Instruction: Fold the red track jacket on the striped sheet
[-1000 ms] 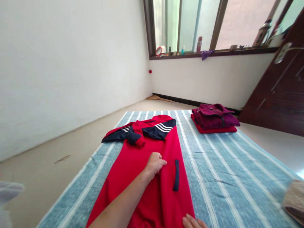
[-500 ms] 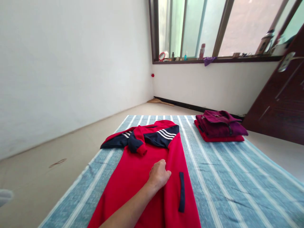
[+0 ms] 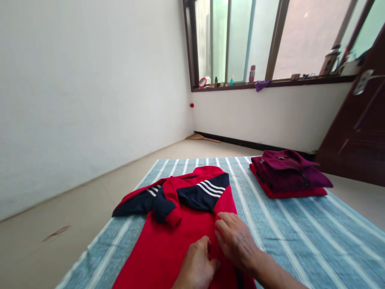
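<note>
A red jacket [image 3: 168, 249] with navy panels and white stripes lies on the striped cloth, its long side folded inward on the right. One sleeve [image 3: 168, 202] is bent across the upper part, its red cuff resting on the body. My left hand [image 3: 197, 263] is low on the jacket, fingers curled at the inner edge of the folded strip. Just right of it, my right hand [image 3: 236, 239] has its bent fingers on the same strip, below the striped shoulder. The lower end of the jacket runs out of view.
Folded clothes, a purple garment [image 3: 288, 172] on top of a red one [image 3: 296, 193], sit at the far right of the striped cloth [image 3: 303, 237]. Beyond are a white wall, a window sill [image 3: 237, 86] with small items, and a dark red door [image 3: 357, 132].
My right hand has come into view from the lower right and reached the jacket's folded strip. My left hand sits lower in the picture; the view has tilted up slightly.
</note>
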Motion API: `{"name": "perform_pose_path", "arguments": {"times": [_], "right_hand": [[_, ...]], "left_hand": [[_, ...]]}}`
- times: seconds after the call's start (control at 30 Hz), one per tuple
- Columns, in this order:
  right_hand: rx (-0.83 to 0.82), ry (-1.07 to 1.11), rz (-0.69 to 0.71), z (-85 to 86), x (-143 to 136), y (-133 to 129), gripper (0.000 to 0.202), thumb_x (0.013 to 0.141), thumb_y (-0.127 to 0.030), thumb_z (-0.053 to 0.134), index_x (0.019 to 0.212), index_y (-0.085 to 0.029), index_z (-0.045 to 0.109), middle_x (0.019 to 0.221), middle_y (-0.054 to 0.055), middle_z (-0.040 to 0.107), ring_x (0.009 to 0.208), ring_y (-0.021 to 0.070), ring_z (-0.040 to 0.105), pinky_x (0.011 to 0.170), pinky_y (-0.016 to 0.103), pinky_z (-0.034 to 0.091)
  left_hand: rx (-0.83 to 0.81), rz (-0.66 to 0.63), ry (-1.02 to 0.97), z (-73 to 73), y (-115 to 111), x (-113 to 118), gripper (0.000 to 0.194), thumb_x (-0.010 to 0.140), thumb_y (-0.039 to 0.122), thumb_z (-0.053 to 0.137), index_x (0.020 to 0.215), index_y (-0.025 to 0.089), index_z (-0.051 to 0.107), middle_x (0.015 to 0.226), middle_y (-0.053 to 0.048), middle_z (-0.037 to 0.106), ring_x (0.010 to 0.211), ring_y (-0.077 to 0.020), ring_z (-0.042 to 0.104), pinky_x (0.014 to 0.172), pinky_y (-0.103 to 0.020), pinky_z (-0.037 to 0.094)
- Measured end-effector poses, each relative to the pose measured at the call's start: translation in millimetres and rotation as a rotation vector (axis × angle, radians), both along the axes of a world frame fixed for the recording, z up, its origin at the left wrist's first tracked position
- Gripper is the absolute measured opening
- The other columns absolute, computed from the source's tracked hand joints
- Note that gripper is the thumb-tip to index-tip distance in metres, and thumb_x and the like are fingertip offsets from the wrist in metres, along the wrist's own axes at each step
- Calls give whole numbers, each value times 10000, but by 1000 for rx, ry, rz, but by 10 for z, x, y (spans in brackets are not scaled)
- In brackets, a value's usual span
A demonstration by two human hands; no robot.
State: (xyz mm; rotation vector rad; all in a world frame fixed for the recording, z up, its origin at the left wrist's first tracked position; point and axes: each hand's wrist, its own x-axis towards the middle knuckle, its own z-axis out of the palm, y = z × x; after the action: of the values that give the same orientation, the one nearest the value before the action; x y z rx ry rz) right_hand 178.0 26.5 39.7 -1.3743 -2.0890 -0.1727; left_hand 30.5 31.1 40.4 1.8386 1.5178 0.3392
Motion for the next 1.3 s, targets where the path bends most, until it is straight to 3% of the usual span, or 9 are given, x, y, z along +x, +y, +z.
{"name": "perform_pose_path", "arguments": {"times": [0.13,0.23,0.4,0.53,0.7,0.8,0.97,1.17,1.3], "right_hand": [[110,38,-62,-317,-82,98,183,799,-80,437,868,-198,558,1029,92,602,963,246,541,845,403,448],[157,36,-93,-448,-115,85,243,798,-81,421,964,-191,559,1122,113,588,1043,268,534,876,429,459],[163,37,-119,-473,-103,67,280,819,-132,439,1073,-175,547,1176,137,580,1079,276,548,875,422,488],[163,44,-141,-488,-86,77,315,836,-157,432,1135,-169,531,1196,144,581,1099,276,554,875,427,501],[170,51,-126,-458,-75,87,300,832,-179,441,1113,-150,543,1178,159,596,1071,278,580,858,411,528],[171,45,-129,-434,-70,81,302,829,-183,445,1110,-139,546,1176,167,597,1063,282,587,854,410,535],[169,39,-135,-422,-65,68,325,834,-179,434,1138,-132,537,1197,167,590,1095,278,575,869,408,531],[161,51,-133,-421,-77,75,330,830,-178,445,1144,-134,535,1198,171,592,1093,282,577,867,417,530],[149,53,-130,-434,-83,68,329,831,-174,440,1142,-132,537,1203,176,590,1101,290,573,868,427,528]], "left_hand": [[-174,8,-110,33,57,1,261,538,44,559,606,210,369,459,108,334,436,-72,334,428,-221,181],[-389,165,-252,133,146,-42,170,658,105,547,681,209,415,426,93,437,370,-102,440,368,-196,251],[-424,583,-732,310,419,-137,88,764,155,599,809,149,524,830,-100,698,724,-192,686,550,-250,523],[-479,705,-956,282,660,-114,23,793,111,587,803,112,566,932,-169,702,808,-222,701,578,-270,562],[-550,726,-862,256,858,20,212,838,232,590,688,82,580,579,-90,655,445,-131,623,391,-190,483],[-471,702,-799,294,926,80,214,841,209,556,660,96,576,475,-31,593,346,-99,546,332,-162,416],[-224,692,-773,385,945,45,133,814,140,529,685,133,559,503,11,609,373,-78,552,374,-145,430],[-503,650,-631,301,935,-45,312,802,396,616,685,113,561,571,-104,673,418,-148,612,355,-195,458],[-467,678,-660,234,1049,39,265,792,303,628,635,99,567,515,-93,642,379,-130,584,351,-179,443]]}}
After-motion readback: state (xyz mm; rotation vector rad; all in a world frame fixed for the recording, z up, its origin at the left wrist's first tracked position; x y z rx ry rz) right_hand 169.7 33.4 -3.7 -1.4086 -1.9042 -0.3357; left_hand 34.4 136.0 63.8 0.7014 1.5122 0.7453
